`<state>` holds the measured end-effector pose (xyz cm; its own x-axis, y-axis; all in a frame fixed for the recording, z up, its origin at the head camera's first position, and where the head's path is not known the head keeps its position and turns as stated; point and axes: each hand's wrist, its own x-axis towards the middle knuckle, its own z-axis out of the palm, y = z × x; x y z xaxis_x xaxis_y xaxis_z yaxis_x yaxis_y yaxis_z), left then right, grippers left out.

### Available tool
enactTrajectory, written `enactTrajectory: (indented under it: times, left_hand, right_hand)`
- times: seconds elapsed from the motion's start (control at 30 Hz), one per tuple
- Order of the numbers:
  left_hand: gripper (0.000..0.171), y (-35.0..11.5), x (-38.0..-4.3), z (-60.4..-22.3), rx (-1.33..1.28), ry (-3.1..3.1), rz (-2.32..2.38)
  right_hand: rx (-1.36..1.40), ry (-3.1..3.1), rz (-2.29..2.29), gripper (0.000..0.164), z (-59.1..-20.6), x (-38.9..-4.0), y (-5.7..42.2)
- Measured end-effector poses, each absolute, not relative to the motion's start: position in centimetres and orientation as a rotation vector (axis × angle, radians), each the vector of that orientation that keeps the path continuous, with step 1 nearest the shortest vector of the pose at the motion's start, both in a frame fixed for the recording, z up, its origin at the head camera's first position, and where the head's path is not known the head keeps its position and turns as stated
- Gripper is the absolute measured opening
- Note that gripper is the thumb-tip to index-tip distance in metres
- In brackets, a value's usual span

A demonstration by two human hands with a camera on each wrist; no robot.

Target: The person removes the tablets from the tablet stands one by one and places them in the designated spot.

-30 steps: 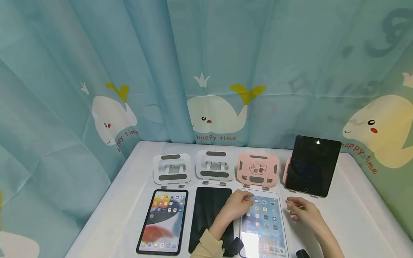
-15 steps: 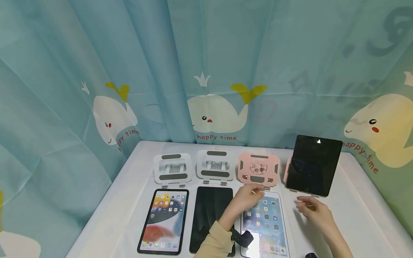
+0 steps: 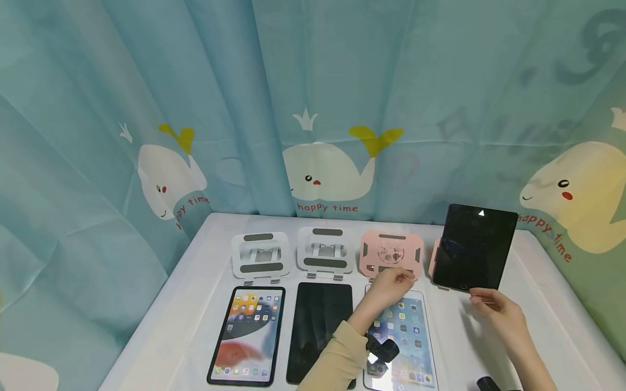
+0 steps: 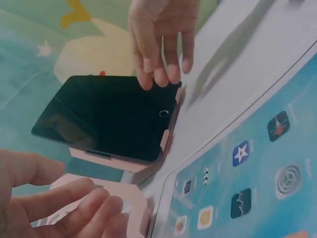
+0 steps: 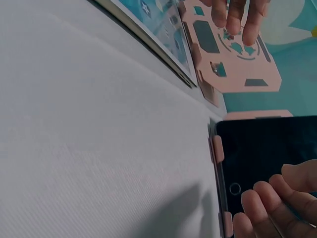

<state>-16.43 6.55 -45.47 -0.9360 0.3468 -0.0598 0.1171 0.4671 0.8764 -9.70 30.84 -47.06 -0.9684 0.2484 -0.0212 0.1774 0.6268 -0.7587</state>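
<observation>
In the head view my left hand (image 3: 389, 286) hovers over the top edge of a white tablet (image 3: 408, 339) with a lit screen, partly covering the lower edge of a pink tablet stand (image 3: 391, 244). Nothing is between its loosely bent fingers. My right hand (image 3: 504, 317) is at the lower right corner of a black tablet (image 3: 471, 250), which leans tilted on another pink stand (image 5: 218, 148). In the right wrist view the fingers (image 5: 255, 206) overlap that tablet's screen near its home button; whether they touch it I cannot tell. They hold nothing visible.
Two white stands (image 3: 266, 258) with grey pads stand at the back left of the white table (image 3: 181, 326). Before them lie a black-rimmed tablet (image 3: 249, 339) with a lit screen and a dark-screened tablet (image 3: 315, 331). A blue curtain (image 3: 332, 65) printed with whales hangs behind.
My left hand has moved right and away, from the white tablet's upper left corner toward the pink stand. My right hand has shifted right and forward to the leaning tablet's lower edge.
</observation>
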Motion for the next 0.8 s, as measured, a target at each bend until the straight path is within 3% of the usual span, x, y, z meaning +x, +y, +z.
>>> enactTrajectory:
  times: [0.37, 0.6, 0.8]
  left_hand:
    - [0.017, 8.2, -18.2, -45.6, 0.349, 2.479, 1.49]
    - [0.016, 9.3, -19.5, -45.3, 0.359, 2.506, 1.512]
    - [0.018, 10.4, -20.5, -44.4, 0.367, 2.546, 1.502]
  right_hand:
    - [-0.442, -2.621, 1.465, 0.037, -46.8, -10.8, 33.0]
    - [-0.418, -2.491, 1.617, 0.014, -49.6, -12.9, 36.8]
    - [-0.423, -2.423, 1.653, 0.005, -49.8, -13.8, 38.6]
